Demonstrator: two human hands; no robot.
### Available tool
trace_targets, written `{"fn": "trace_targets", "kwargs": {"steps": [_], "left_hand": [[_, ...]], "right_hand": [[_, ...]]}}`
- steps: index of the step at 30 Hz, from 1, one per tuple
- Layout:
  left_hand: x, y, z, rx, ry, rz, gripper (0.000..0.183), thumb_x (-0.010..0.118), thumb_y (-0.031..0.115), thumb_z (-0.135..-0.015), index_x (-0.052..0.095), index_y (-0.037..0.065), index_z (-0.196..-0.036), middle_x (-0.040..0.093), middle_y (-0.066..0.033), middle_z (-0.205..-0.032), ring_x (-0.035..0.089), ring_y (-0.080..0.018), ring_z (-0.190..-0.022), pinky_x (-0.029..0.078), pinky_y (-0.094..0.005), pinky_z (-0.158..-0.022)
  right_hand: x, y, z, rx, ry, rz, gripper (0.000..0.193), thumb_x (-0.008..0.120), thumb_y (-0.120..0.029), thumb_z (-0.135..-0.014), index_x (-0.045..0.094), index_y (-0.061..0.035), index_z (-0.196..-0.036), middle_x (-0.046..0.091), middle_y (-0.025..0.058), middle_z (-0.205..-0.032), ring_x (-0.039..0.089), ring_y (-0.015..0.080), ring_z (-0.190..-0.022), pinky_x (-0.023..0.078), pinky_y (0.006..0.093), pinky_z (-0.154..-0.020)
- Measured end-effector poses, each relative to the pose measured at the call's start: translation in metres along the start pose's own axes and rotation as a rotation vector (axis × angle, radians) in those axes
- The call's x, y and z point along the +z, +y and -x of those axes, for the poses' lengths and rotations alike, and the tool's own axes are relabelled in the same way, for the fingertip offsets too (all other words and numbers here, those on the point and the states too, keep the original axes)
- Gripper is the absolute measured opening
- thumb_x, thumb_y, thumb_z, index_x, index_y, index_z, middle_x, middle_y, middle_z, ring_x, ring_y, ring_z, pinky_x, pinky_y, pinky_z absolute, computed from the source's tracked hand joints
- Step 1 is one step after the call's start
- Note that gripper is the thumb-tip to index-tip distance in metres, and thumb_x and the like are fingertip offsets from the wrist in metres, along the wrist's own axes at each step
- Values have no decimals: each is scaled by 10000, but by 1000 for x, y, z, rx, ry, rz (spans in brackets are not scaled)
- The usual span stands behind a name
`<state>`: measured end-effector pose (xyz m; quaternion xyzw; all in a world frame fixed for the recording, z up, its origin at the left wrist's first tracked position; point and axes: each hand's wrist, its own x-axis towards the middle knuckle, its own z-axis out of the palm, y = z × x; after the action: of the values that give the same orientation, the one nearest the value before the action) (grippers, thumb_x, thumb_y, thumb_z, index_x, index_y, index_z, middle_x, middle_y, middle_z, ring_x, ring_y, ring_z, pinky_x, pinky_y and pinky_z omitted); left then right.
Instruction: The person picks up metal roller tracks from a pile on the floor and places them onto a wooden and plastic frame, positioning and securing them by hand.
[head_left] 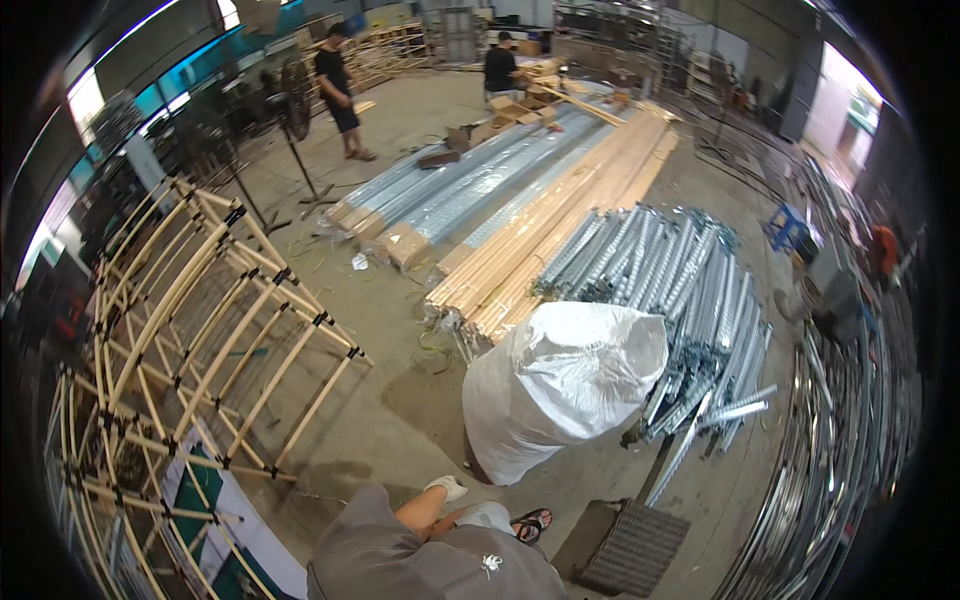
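Head view: white sack (565,390) stands bulging on the floor (350,420), on the near side of the metal bars (715,330). Sound handling, in my judgement, calls for gathering loose fabric and keeping it clear of the bar ends. My left hand (448,488), gloved, is near the sack's near-left base; whether its fingers are spread, pressed together or touching, I cannot tell. My right hand is out of view.
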<state>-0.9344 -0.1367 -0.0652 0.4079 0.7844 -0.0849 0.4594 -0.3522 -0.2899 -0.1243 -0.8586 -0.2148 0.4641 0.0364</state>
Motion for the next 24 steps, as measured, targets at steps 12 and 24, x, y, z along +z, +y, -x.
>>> {"fn": "trace_targets", "kwargs": {"steps": [12,24], "left_hand": [[31,115,-72,10,-73,165,570,654,471,-861,674,79,-1274,693,-151,-1255,660,-318,-1155,497,-395,-996],[-104,567,0,611,-555,609,498,586,98,-982,468,14,-1458,627,-128,-1328,586,-179,-1217,450,-305,-1057]], "right_hand": [[-192,-375,-105,-426,0,-453,281,585,-203,-976,631,-1,-1166,653,55,-929,624,150,-773,533,318,-671],[-209,-551,-211,-360,-273,-456,277,610,-229,-959,636,-21,-1139,667,47,-907,641,140,-759,537,291,-650]]}}
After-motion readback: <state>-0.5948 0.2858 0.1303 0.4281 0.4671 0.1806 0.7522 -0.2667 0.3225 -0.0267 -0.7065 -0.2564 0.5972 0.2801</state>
